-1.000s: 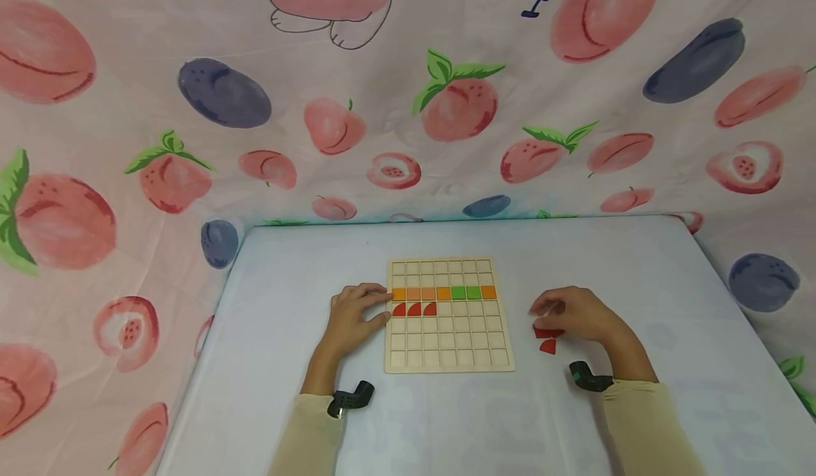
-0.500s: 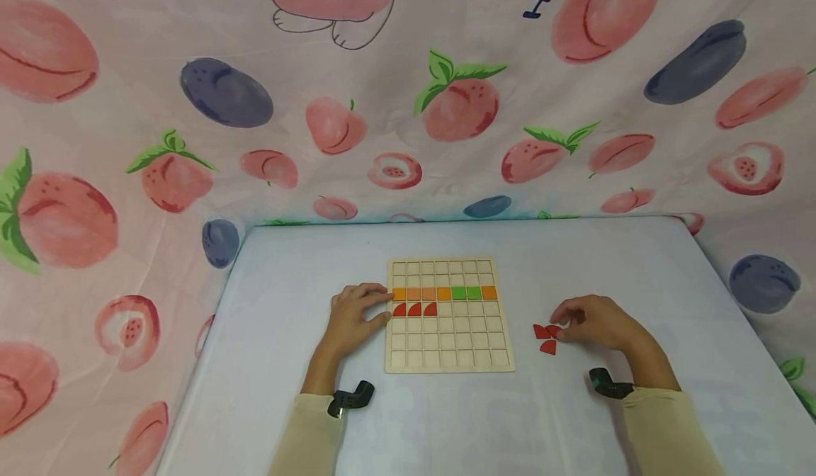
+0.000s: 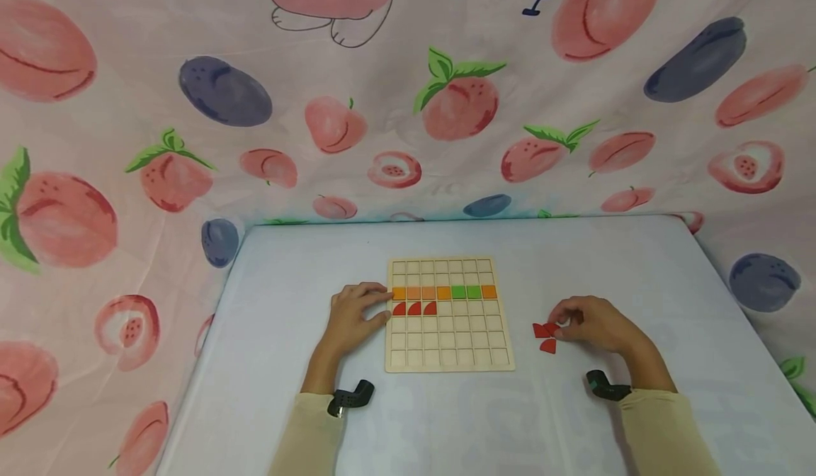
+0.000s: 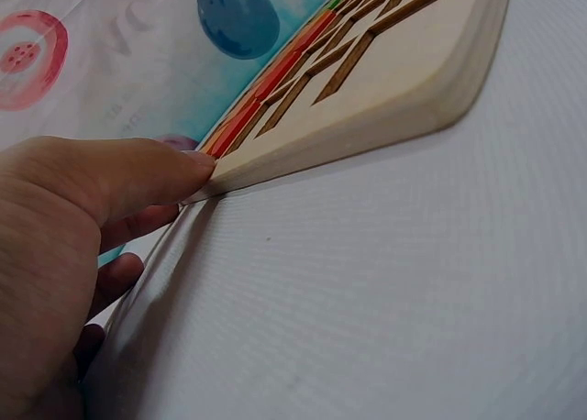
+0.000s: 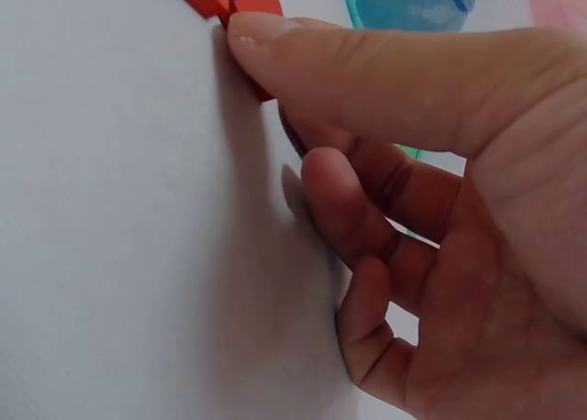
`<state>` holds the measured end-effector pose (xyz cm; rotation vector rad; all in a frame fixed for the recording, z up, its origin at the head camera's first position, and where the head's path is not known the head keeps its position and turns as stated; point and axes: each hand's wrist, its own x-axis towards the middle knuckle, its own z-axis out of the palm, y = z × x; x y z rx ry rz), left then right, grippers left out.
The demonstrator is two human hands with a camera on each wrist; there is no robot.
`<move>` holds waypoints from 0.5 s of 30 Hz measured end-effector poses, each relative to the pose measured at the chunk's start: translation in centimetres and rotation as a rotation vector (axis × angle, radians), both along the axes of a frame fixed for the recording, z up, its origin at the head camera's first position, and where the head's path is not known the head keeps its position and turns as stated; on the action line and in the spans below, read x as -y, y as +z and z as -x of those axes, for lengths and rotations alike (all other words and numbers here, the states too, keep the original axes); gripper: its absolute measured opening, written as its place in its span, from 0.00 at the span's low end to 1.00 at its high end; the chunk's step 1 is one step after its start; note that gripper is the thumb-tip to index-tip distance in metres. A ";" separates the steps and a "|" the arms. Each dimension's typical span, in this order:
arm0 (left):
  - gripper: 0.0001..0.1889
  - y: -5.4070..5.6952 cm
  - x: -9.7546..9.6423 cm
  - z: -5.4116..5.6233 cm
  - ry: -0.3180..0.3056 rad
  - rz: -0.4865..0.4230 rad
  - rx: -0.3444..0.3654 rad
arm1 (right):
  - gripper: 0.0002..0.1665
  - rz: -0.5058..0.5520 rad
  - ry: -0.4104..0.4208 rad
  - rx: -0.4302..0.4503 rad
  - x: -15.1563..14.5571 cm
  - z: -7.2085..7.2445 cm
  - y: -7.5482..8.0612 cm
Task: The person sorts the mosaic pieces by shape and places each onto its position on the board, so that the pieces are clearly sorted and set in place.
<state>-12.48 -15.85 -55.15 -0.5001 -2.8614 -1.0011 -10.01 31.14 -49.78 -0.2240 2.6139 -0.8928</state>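
My left hand [image 3: 352, 320] rests at the left edge of a wooden grid board [image 3: 467, 341], its thumb and index finger touching the rim. Up close in the left wrist view, the thumb [image 4: 156, 177] lies along the board's side. Three red quarter-circle pieces [image 3: 414, 309] sit in the fourth row, under a row of orange and green squares [image 3: 466, 292]. Right of the board, my right hand [image 3: 596, 324] pinches a red piece [image 5: 258, 0] between thumb and index finger, low over the table. Two more red pieces [image 3: 547, 347] lie right beside it.
The board lies on a white-covered table [image 3: 306, 256]. A fruit-printed cloth [image 3: 395, 100] hangs behind and along both sides. Each wrist wears a small black camera, one on the left [image 3: 352, 397] and one on the right [image 3: 605, 386].
My right hand has drawn back rightward and toward me from above the loose red pieces, then edged slightly left with the pinched piece against its neighbour. The left hand stays put.
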 end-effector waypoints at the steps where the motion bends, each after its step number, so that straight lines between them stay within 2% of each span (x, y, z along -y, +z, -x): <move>1: 0.19 0.0 0.0 0.0 0.000 0.001 0.001 | 0.10 0.007 -0.006 0.001 0.1 0.0 0.0; 15: 0.19 0.0 0.0 0.0 0.000 0.002 0.000 | 0.10 0.031 -0.043 0.032 0.6 -0.3 0.0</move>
